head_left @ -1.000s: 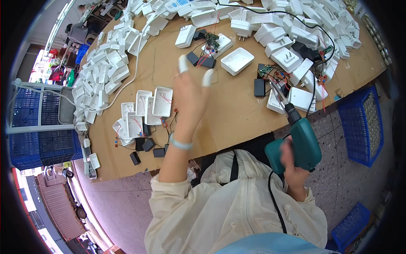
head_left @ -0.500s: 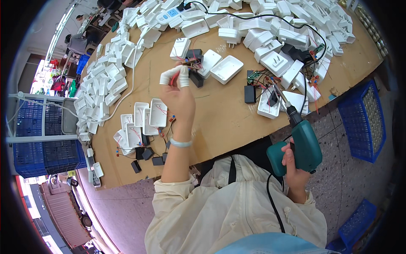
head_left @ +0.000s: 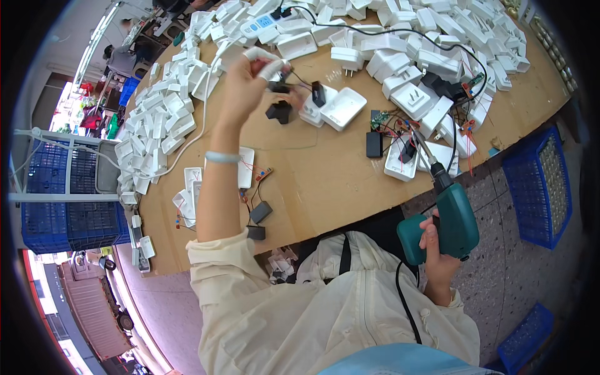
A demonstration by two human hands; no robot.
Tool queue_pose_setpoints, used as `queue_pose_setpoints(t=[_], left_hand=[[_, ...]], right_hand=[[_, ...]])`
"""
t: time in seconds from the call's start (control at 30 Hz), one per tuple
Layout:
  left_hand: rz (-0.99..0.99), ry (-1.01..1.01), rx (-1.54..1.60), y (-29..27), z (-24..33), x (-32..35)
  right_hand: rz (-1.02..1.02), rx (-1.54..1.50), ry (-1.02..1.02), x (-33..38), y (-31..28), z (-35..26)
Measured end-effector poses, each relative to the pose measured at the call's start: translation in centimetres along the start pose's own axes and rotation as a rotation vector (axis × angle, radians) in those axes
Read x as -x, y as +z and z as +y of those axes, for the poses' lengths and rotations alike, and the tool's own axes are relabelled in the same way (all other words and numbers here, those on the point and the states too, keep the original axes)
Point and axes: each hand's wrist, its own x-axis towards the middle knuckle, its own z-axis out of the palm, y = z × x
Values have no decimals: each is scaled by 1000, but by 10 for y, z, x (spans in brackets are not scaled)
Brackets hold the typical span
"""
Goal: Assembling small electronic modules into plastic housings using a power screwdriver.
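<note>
My left hand [head_left: 249,81], with white covers on its fingertips, is raised over the far middle of the table. Its fingers pinch a wired electronic part, mostly hidden and blurred; a dark wire runs from there toward a black box [head_left: 318,94]. Below the hand lies another black block [head_left: 279,112]. Two white plastic cases [head_left: 344,109] rest beside these. My right hand [head_left: 440,262] grips a green soldering gun [head_left: 456,215] at the near right. Its metal tip points at a white case [head_left: 399,161] with wires and a green circuit board [head_left: 379,119].
White cases are heaped along the far and left table [head_left: 331,181] edges. A power strip [head_left: 259,25] and a black cable lie among them. White trays with wired black boxes [head_left: 260,212] sit at the near left. A blue crate [head_left: 534,187] stands right of the table.
My left hand has moved farther away and a little left. Black parts near it have shifted, and one white case is now face up. The right hand keeps its hold on the soldering gun.
</note>
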Motion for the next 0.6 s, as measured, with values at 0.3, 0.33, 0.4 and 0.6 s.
queue_pose_setpoints(t=[0.3,0.33,0.4,0.6], left_hand=[[290,135,861,-29,-1,-12],[167,21,542,-24,3,-10],[163,-143,513,-11,9,0],[-92,-254,-65,27,28,44]], right_hand=[[-23,-5,-14,0,0,0],[-15,1,-13,-1,1,0],[-7,8,-17,-2,2,-2],[1,-11,19,-1,4,-1]])
